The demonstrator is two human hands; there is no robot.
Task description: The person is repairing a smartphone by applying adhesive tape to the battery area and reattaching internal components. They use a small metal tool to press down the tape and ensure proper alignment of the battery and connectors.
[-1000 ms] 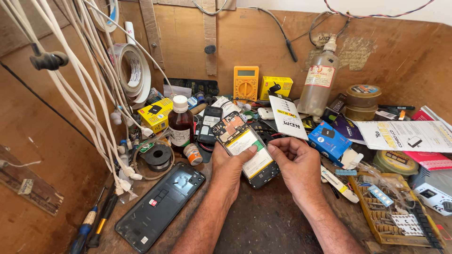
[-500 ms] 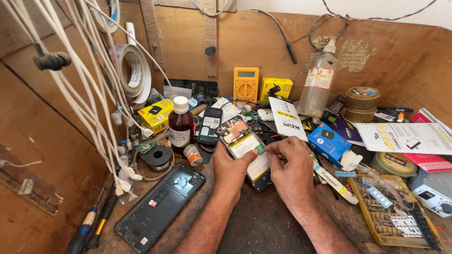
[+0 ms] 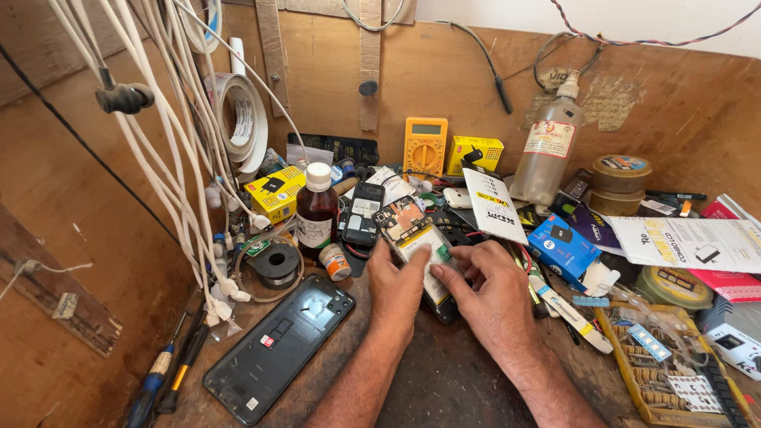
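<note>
At 7 o'clock a black back cover [image 3: 279,347] lies flat on the counter [image 3: 444,388]. Dead centre, my left hand [image 3: 396,289] grips the opened phone [image 3: 418,246] by its left edge, while my right hand [image 3: 491,293] pinches at its battery with thumb and forefinger. At 10 o'clock stands a brown bottle [image 3: 316,210]; at 12, a yellow multimeter [image 3: 426,147].

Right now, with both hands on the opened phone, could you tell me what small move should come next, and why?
Probably pinch the green tab and lift gently. The right hand has its fingers right at it on the battery, while the left hand steadies the phone from the side.
</note>
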